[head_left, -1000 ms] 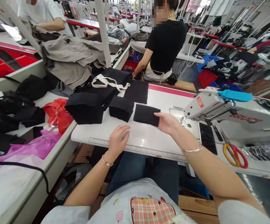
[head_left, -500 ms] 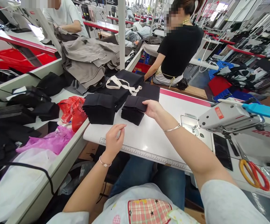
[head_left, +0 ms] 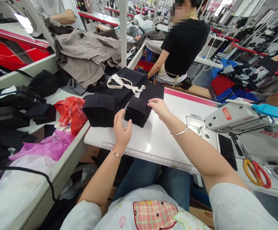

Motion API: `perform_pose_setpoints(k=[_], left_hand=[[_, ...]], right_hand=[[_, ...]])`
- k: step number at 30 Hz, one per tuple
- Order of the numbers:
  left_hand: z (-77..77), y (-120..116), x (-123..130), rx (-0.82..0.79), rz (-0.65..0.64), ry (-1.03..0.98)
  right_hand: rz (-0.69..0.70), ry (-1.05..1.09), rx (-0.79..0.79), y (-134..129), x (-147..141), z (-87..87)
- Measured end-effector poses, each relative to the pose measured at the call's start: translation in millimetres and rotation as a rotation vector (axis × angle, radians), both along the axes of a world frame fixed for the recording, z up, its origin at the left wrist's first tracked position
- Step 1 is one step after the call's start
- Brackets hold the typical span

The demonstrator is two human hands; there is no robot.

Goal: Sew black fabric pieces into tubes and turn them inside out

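Two neat stacks of folded black fabric pieces stand side by side on the white sewing table (head_left: 170, 140). My left hand (head_left: 123, 129) is open in front of the gap between them, thumb apart from the fingers. Its fingertips overlap the right side of the left stack (head_left: 99, 110); whether they touch it I cannot tell. At the top right corner of the right stack (head_left: 137, 110), my right hand (head_left: 160, 108) has thumb and fingers pinched close together on the edge of the black fabric. Behind the stacks, a cream fabric strap (head_left: 122, 82) lies on larger folded black fabric (head_left: 135, 76).
A sewing machine (head_left: 234, 118) stands at right, with a dark phone-like slab (head_left: 227, 151) and scissors (head_left: 256, 172) beside it. Left are a trough edge (head_left: 64, 159), red plastic bag (head_left: 71, 111) and pink bag (head_left: 47, 145). Grey fabric (head_left: 88, 48) and a co-worker (head_left: 185, 48) are beyond.
My left hand has moved up and forward to the gap between the stacks, its fingers spreading. My right hand stays at the right stack's corner. The view has shifted slightly.
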State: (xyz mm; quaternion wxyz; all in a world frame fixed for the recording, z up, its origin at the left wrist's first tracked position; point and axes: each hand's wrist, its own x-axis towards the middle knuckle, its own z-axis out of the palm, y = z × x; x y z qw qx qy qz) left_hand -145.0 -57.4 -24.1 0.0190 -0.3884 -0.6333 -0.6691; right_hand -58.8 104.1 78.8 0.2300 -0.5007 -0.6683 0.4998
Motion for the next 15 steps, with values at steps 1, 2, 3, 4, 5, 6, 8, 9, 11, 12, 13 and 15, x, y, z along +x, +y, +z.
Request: perform_pose_setpoints(k=[1,2,3,4,5,6,8,9,11,12,13,15], left_hand=[[-2.5,3.6,-1.3,0.002,-0.023,-0.042],[-4.7,7.2,-2.8,0.0,-0.05,-0.084],[-6.7,10.9,-4.3,-0.002,-0.076,-0.124],[-8.4,14.4,-5.9,-0.004,-0.098,-0.161],[-9.9,17.8,-7.5,-0.007,-0.114,-0.196],[-11.2,20.9,-9.0,-0.01,-0.123,-0.225],[-13.4,25.7,-11.8,-0.017,-0.126,-0.265],[-14.4,27.2,-12.9,-0.024,-0.125,-0.275],[-16.4,28.3,-14.6,-0.043,-0.123,-0.281],[-17.3,28.0,-15.1,-0.054,-0.124,-0.282],[-18.1,27.4,-15.4,-0.066,-0.124,-0.284],[-19.0,25.9,-15.6,-0.088,-0.125,-0.288]], right_hand=[[0.009,-0.018,0.049,1.0,-1.1,1.9],[0.016,-0.027,0.088,1.4,-3.3,4.4],[0.034,-0.037,0.127,1.4,-6.5,7.4],[0.068,-0.055,0.172,0.9,-10.6,10.5],[0.119,-0.085,0.226,0.0,-15.3,13.4],[0.185,-0.128,0.285,-1.1,-20.3,15.9],[0.322,-0.228,0.396,-3.6,-30.5,18.5],[0.377,-0.271,0.436,-4.8,-35.1,18.2],[0.439,-0.318,0.476,-6.7,-42.5,14.5],[0.458,-0.331,0.488,-7.4,-45.2,11.4],[0.472,-0.341,0.496,-8.0,-47.3,8.0],[0.487,-0.358,0.5,-9.0,-49.7,1.2]])
